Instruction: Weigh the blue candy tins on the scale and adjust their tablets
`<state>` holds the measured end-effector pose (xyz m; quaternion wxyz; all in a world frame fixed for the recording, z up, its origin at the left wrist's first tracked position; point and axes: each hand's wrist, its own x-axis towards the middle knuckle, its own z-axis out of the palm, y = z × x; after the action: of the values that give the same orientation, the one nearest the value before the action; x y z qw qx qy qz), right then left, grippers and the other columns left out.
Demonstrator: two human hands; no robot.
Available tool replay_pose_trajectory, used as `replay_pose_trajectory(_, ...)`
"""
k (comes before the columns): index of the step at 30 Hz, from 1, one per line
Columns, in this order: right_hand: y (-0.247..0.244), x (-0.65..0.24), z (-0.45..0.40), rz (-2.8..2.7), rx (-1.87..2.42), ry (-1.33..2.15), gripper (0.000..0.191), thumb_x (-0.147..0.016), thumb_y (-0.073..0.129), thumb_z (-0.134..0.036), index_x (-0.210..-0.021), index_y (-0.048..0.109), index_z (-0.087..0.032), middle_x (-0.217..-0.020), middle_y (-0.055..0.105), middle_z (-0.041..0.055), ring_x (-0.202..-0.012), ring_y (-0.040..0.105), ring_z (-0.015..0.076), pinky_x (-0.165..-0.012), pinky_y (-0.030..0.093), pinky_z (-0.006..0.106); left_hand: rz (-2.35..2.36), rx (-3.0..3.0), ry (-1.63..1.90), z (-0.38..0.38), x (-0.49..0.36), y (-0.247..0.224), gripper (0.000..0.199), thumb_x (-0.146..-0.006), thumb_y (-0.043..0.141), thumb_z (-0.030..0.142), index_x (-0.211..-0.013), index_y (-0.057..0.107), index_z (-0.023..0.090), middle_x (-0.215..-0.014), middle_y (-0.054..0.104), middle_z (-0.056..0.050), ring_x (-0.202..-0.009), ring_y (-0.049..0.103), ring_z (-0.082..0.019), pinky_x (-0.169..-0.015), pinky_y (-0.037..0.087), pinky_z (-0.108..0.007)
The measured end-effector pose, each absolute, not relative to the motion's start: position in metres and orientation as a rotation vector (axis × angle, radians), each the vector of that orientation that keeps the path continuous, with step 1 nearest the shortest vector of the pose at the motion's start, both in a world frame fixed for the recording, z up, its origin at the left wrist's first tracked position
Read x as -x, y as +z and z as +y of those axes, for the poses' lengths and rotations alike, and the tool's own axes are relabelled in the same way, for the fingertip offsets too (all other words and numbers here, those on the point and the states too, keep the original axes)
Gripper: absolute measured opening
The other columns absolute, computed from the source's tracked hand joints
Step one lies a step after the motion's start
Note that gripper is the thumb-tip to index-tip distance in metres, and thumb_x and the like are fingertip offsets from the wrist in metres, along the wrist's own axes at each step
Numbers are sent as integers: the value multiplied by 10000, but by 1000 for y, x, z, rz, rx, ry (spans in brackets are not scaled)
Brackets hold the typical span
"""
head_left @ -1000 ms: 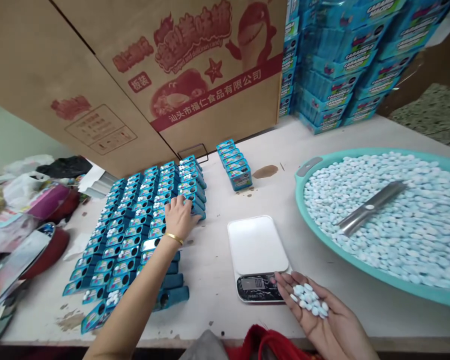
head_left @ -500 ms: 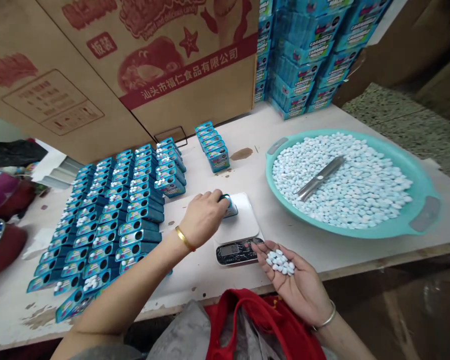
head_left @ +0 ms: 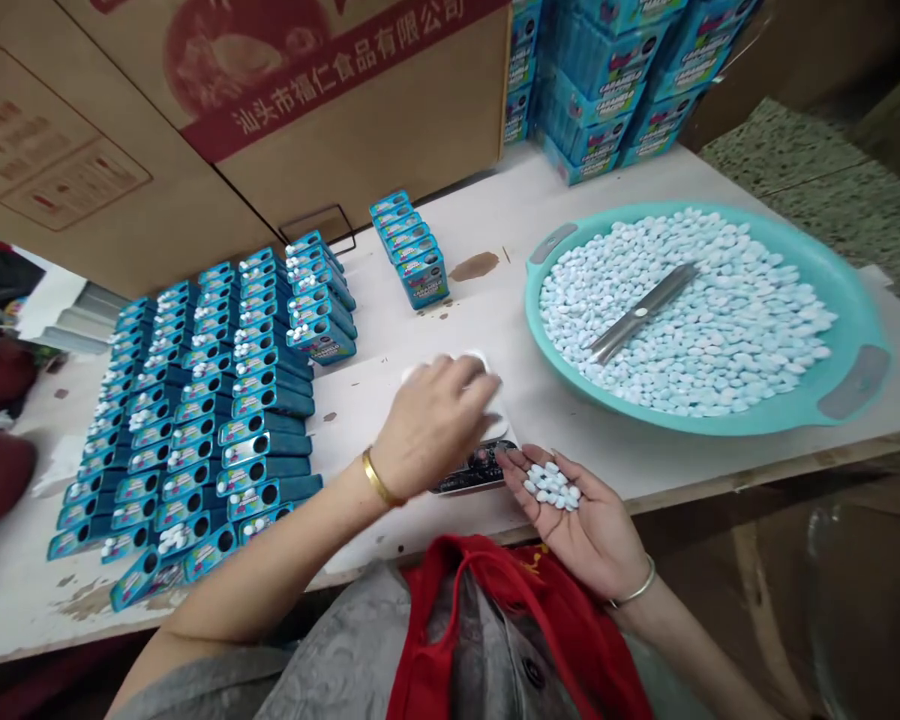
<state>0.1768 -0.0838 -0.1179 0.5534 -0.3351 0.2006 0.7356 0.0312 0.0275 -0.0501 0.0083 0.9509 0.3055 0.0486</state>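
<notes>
My right hand point(head_left: 596, 535) lies palm up and cupped, holding a small heap of pale blue-white candies point(head_left: 553, 487). Over the kitchen scale point(head_left: 495, 424) hangs my left hand point(head_left: 442, 412), palm down with curled fingers, blurred by motion. Whatever may be under its fingers is hidden. The scale's white plate is mostly covered by that hand, and part of its dark panel shows beside my right fingertips. To the right stands a turquoise basin point(head_left: 844, 310) full of the same candies point(head_left: 750, 330), with a metal scoop point(head_left: 641, 313) lying on them.
Rows of open blue candy tins point(head_left: 244, 430) fill the table's left side, several with candies on top. A short row of blue tins point(head_left: 420, 275) stands farther back. Large cardboard cartons point(head_left: 330, 150) and stacked blue packs point(head_left: 607, 90) line the back.
My left hand has moved right and nearer to me over the scale; the blue tin at its fingers is out of sight. My right hand still holds the candies. The view has tilted down.
</notes>
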Motion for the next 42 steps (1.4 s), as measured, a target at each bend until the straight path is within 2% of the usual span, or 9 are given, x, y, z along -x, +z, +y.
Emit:
replay_pose_trajectory(4, -126, -177, -87, 492, 757, 1754, 170, -857, 494, -153, -862, 663, -135, -800, 734, 33, -735, 696, 115, -718, 578, 232, 651, -2879, 62, -23, -45, -77, 235, -926, 405, 254, -1109, 506, 147, -1014, 577, -80, -826, 546, -177, -674, 482, -295)
replay_pose_trajectory(10, -131, -181, -94, 520, 862, 1860, 226, -863, 463, -211, -952, 668, -176, -1098, 694, 75, -1110, 605, 173, -987, 461, 365, 704, -2871, 110, -56, -63, -112, 206, -927, 349, 158, -977, 544, 113, -973, 572, -118, -802, 579, -188, -652, 495, -305)
replay_pose_trajectory(15, -129, -183, -95, 566, 904, 1831, 252, -874, 432, -218, -956, 667, -179, -1113, 688, 78, -1151, 577, 176, -1016, 434, 391, 704, -2841, 152, -55, -65, -115, 203, -923, 350, 159, -960, 548, 129, -992, 571, -118, -790, 588, -176, -614, 488, -278)
replay_pose_trajectory(19, -129, -181, -93, 600, 869, 1841, 275, -896, 404, -218, -954, 664, -148, -982, 721, 81, -996, 655, 153, -944, 496, 338, 726, -2650, 140, -49, -58, -111, 160, -914, 399, 222, -939, 545, 161, -1004, 562, -90, -779, 576, -156, -565, 478, -244)
replay_pose_trajectory(24, -128, -174, -82, 542, 790, 1737, 216, -863, 451, -120, -859, 666, -137, -787, 729, 23, -731, 684, 89, -746, 562, 202, 728, -2304, 427, -20, -41, -86, 140, -898, 447, 219, -989, 537, 162, -991, 549, -68, -845, 571, -123, -734, 514, -245)
replay_pose_trajectory(29, -121, -167, -70, 433, 741, 1787, 192, -846, 499, -179, -896, 676, -122, -971, 725, 93, -1006, 658, 180, -949, 506, 345, 878, -2341, 777, 21, -26, -62, 145, -868, 495, 155, -1001, 549, 170, -947, 545, -45, -749, 546, -87, -693, 506, -227)
replay_pose_trajectory(32, -118, -167, -68, 421, 724, 1810, 190, -837, 506, -181, -896, 672, -111, -1033, 708, 118, -1129, 595, 212, -993, 472, 351, 980, -2437, 793, 40, -22, -58, 149, -848, 513, 131, -984, 565, 165, -925, 549, -39, -751, 541, -87, -695, 493, -221)
replay_pose_trajectory(39, -119, -172, -69, 447, 735, 1792, 198, -849, 485, -179, -883, 670, -114, -1004, 716, 108, -1133, 592, 221, -966, 492, 344, 1033, -2471, 720, 50, -19, -55, 129, -855, 506, 152, -967, 568, 166, -920, 556, -35, -726, 536, -88, -668, 478, -217)
replay_pose_trajectory(42, -121, -171, -67, 461, 724, 1784, 206, -860, 471, -173, -888, 668, -124, -961, 727, 90, -1017, 653, 184, -913, 527, 331, 908, -2469, 626, 34, -26, -53, 135, -885, 472, 188, -990, 554, 169, -943, 563, -49, -768, 546, -105, -692, 481, -236)
